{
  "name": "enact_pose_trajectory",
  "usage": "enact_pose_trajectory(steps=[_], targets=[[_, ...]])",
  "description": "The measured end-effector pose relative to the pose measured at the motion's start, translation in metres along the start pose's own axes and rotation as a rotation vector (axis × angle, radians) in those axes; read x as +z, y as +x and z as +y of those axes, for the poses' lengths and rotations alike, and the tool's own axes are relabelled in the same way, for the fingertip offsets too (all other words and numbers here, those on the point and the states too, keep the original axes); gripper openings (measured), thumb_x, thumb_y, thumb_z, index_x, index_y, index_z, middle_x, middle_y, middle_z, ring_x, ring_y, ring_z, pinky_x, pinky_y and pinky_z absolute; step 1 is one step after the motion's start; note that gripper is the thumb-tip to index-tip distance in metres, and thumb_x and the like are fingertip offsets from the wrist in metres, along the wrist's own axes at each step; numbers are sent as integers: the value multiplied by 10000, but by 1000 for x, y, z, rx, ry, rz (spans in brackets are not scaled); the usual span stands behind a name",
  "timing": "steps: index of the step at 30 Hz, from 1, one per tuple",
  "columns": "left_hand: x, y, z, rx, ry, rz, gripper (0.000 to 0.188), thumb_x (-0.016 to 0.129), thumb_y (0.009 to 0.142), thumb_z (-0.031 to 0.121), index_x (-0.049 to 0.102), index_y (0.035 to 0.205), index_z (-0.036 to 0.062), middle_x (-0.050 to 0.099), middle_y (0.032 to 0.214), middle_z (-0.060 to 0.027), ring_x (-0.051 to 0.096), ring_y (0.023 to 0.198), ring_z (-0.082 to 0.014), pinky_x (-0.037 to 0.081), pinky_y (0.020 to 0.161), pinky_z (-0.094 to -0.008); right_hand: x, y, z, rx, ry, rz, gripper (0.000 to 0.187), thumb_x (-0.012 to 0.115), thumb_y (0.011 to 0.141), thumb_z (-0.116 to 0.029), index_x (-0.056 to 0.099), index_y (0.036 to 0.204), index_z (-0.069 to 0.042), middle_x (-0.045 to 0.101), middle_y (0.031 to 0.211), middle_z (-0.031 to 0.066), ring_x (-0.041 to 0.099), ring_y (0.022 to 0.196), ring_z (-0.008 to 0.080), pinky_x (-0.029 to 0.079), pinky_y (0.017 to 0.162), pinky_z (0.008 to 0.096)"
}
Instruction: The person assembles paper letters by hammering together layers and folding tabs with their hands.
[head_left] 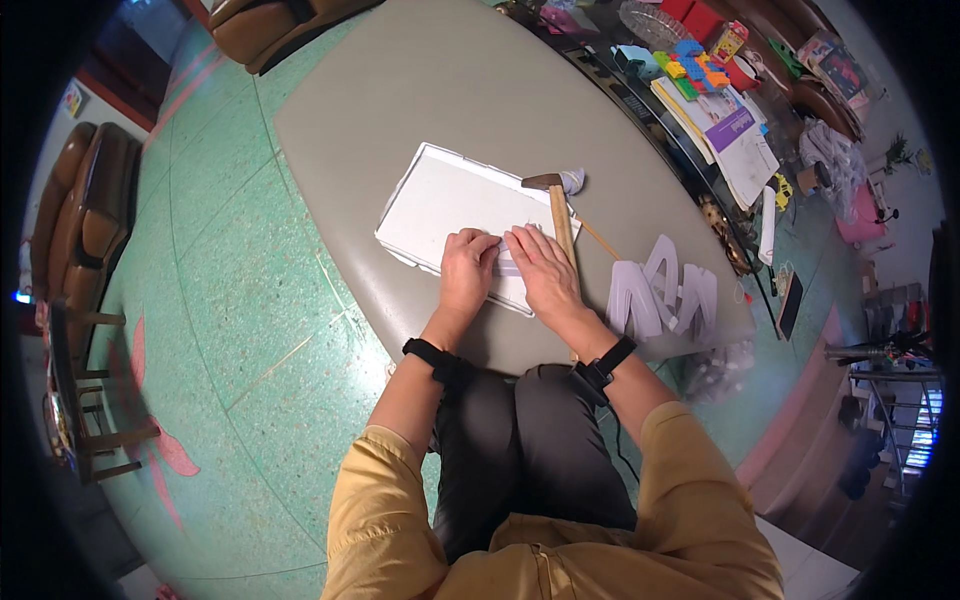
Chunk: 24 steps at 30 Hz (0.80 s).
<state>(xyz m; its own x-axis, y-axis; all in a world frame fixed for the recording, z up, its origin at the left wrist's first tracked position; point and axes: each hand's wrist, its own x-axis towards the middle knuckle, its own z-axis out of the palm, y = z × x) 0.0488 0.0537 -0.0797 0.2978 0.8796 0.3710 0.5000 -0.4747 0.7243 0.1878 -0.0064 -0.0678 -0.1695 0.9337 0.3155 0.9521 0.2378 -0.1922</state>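
A shallow white tray or box lid (pixel 440 200) lies tilted on the grey padded surface in front of me. Over its near right part, a pale lilac folded strip (pixel 507 267) sits between my hands. My left hand (pixel 467 270) curls its fingers and thumb onto the strip's left end. Stretched out flat and close together, the fingers of my right hand (pixel 543 268) rest against its other end; that thumb is hidden. Just right of this hand, a hammer (pixel 561 215) with a wooden handle lies across the tray's edge, something pale wrapped on one end of its head.
Several lilac folded strips (pixel 636 300) lie at the right, near a thin wooden stick (pixel 598 238). Farther right, a dark table holds papers (pixel 735 135) and colourful toy bricks (pixel 690 68). Brown leather seats (pixel 95 215) stand on the green floor (pixel 230 300).
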Motion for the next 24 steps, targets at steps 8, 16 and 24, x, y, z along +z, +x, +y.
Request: enact_pose_trajectory(steps=[8, 16, 24], targets=[[-1, -2, -3, -12, 8, -8, 129, 659, 721, 55, 670, 849, 50, 594, 857, -101, 537, 827, -278, 449, 740, -350, 1, -2, -1, -17, -12, -31, 470, 453, 764, -1, 467, 1234, -18, 454, 1277, 116, 386, 1228, 283, 309, 1022, 369], [1, -1, -6, -31, -29, -1, 94, 657, 734, 69, 666, 819, 29, 589, 843, -113, 543, 810, -280, 451, 728, -353, 7, -3, -2, -6, -124, -99, 437, 421, 826, -93, 432, 1250, 10, 416, 1306, 115, 353, 1240, 275, 272, 1051, 352], [3, 3, -4, -95, -67, -17, 61, 642, 735, 34, 635, 769, -17, 561, 783, -136, 540, 717, -270, 453, 667, -338, -4, -1, -1, 62, -101, -34, 383, 408, 860, -100, 444, 1218, 30, 449, 1251, 152, 378, 1214, 291, 294, 1033, 360]])
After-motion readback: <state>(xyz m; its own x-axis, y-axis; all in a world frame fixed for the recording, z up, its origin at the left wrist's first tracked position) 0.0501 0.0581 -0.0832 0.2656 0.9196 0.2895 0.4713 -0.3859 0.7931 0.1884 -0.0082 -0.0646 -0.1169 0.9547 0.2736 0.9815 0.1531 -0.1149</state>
